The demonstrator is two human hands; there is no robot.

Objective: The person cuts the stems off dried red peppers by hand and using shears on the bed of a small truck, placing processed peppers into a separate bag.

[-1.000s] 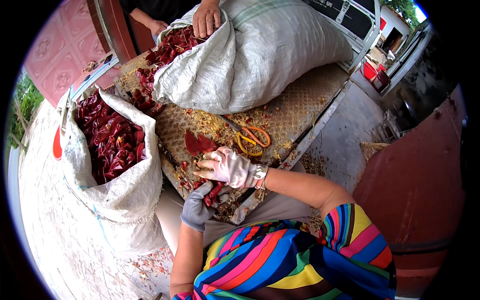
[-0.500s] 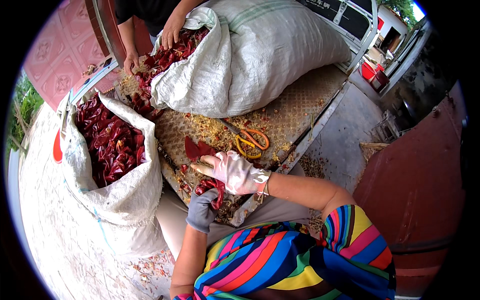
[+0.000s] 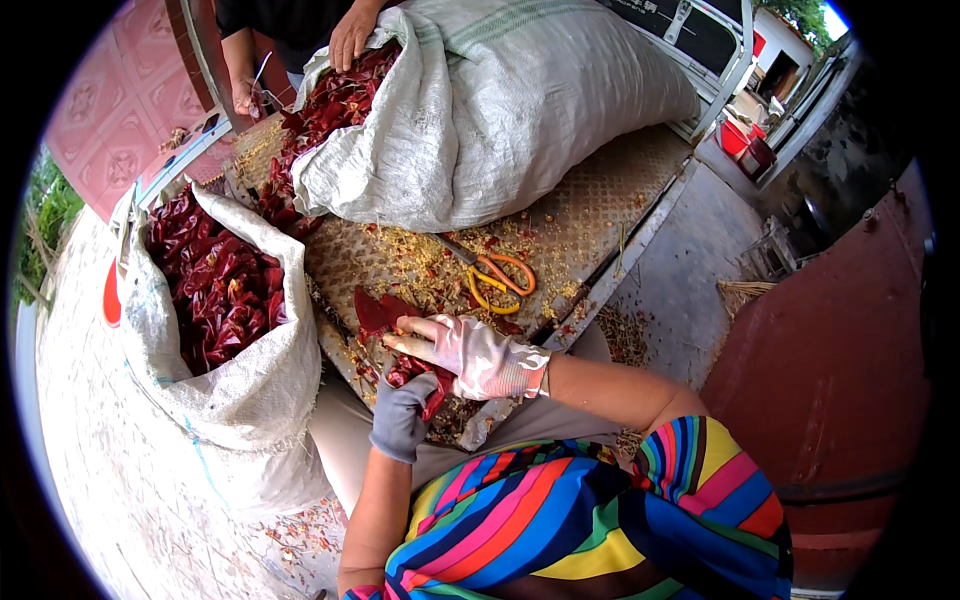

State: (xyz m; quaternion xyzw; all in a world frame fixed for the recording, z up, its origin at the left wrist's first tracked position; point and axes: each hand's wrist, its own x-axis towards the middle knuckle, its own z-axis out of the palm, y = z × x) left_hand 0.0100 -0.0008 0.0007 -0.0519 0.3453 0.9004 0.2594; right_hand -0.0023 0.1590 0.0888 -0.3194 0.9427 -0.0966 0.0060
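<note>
My left hand (image 3: 401, 420), in a grey glove, is closed around dried red chili peppers (image 3: 430, 396) above the near edge of the metal platform. Just over it is my right hand (image 3: 470, 355), in a pink and white patterned glove. Its fingers stretch out to the left, slightly apart, and its thumb is hidden. The fingertips lie beside a dark red pepper piece (image 3: 378, 312) on the platform; whether they touch it I cannot tell. Beyond my right hand lie scissors (image 3: 500, 280) with orange and yellow handles, among scattered pale seeds.
An upright white woven sack (image 3: 245, 410) of red peppers stands at left. Across the rusty platform (image 3: 640, 190) lies a large full sack (image 3: 540, 110), peppers spilling from its mouth. Behind it, a co-worker's hand (image 3: 352, 38) rests at the opening; the other hand (image 3: 246, 97) holds something thin.
My right hand has shifted slightly, its fingertips now beside the dark red pepper piece. The co-worker's hand at the left has lifted off the pile, a thin light object now showing in it.
</note>
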